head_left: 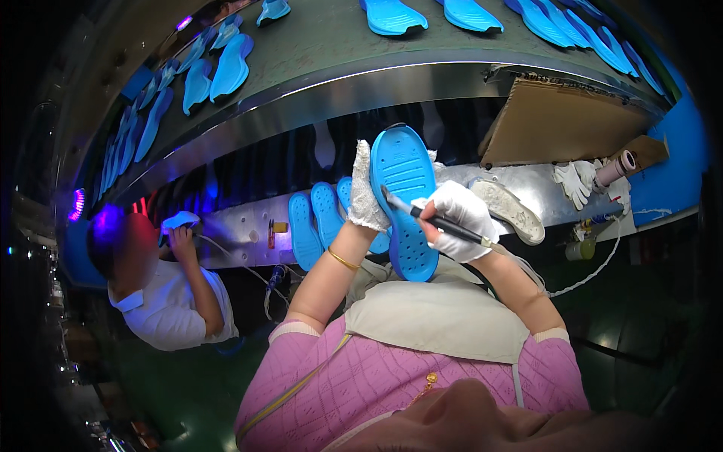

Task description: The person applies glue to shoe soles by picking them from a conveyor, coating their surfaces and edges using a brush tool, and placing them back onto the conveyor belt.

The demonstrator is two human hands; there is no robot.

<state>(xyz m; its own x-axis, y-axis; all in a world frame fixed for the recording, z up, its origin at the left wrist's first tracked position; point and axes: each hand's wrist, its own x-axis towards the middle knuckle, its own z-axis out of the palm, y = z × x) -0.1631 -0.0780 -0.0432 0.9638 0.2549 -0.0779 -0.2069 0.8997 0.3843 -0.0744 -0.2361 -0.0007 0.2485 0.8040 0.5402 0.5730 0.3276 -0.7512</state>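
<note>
My left hand, in a white knit glove, holds a bright blue shoe sole upright by its left edge, its hollow ridged side facing me. Its thumb points up, and the other fingers are mostly hidden behind the sole. In my white-gloved right hand is a brush with a black handle, gripped like a pen. The dark brush tip is at the sole's left inner edge, about midway along. From the brush's rear end a thin clear tube runs off to the right.
More blue soles lie on the metal bench to the left. On the right are a whitish sole-shaped piece, white gloves and a cardboard sheet. Beyond, a dark conveyor belt carries blue soles. A co-worker sits at left.
</note>
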